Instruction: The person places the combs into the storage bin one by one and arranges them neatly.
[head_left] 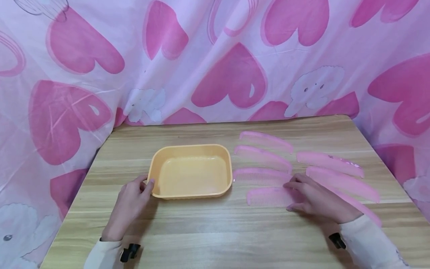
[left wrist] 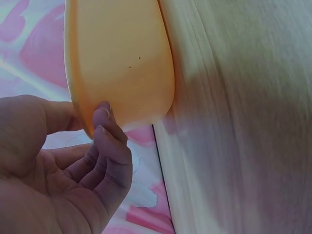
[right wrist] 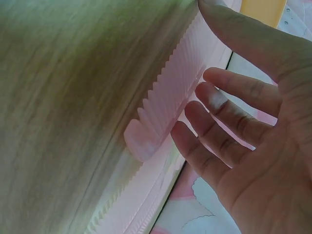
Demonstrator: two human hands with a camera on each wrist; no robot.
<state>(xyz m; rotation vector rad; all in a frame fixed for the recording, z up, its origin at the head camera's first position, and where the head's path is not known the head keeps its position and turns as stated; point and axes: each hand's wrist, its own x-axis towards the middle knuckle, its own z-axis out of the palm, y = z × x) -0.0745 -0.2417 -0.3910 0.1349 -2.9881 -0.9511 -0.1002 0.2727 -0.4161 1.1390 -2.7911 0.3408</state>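
A pale orange, rounded rectangular plastic tray [head_left: 191,196] sits on the wooden table. My left hand [head_left: 129,203] pinches its left rim, with the thumb over the edge and the fingertips [left wrist: 109,122] against the outer wall in the left wrist view. Over one end of the nearest pink comb [head_left: 265,198] is my right hand [head_left: 315,198]. Its thumb is at the toothed side and its fairly straight fingers [right wrist: 195,114] are along the spine side. This comb [right wrist: 161,102] appears to lie on the table, its far end partly covered by the hand in the head view.
Beyond that comb, further pink combs [head_left: 262,172] lie in a column right of the tray. More combs [head_left: 346,183] lie farther right, one partly behind the right hand. A pink heart-print cloth [head_left: 228,74] hangs behind and beside the table [head_left: 208,231].
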